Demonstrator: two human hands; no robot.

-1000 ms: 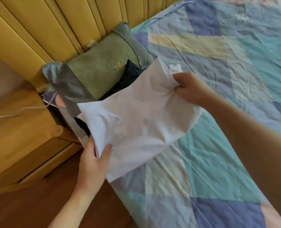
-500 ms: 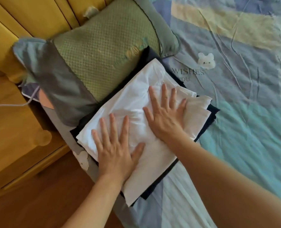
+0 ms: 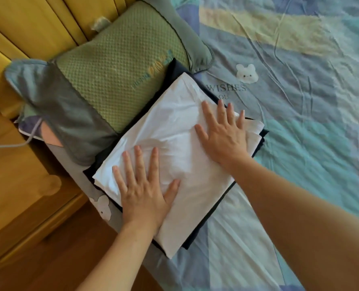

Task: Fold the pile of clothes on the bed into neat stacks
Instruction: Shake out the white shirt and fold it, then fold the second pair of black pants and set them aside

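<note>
A folded white garment [image 3: 174,131] lies on top of a folded dark navy garment [image 3: 175,67], whose edges show around it. The stack sits at the bed's left edge, beside the pillow. My left hand [image 3: 141,190] presses flat on the near left part of the white garment, fingers spread. My right hand [image 3: 224,133] presses flat on its far right part, fingers straight and reaching the garment's right edge.
A green and grey pillow [image 3: 111,66] lies against the yellow headboard [image 3: 38,19]. A wooden nightstand [image 3: 12,175] stands left of the bed with a white cable [image 3: 17,144] on it. The patterned bedsheet [image 3: 300,101] spreads to the right.
A second ago both hands held the white garment up above the bed. It was laid on the dark one, and both hands now press flat on it; my right hand slid slightly right.
</note>
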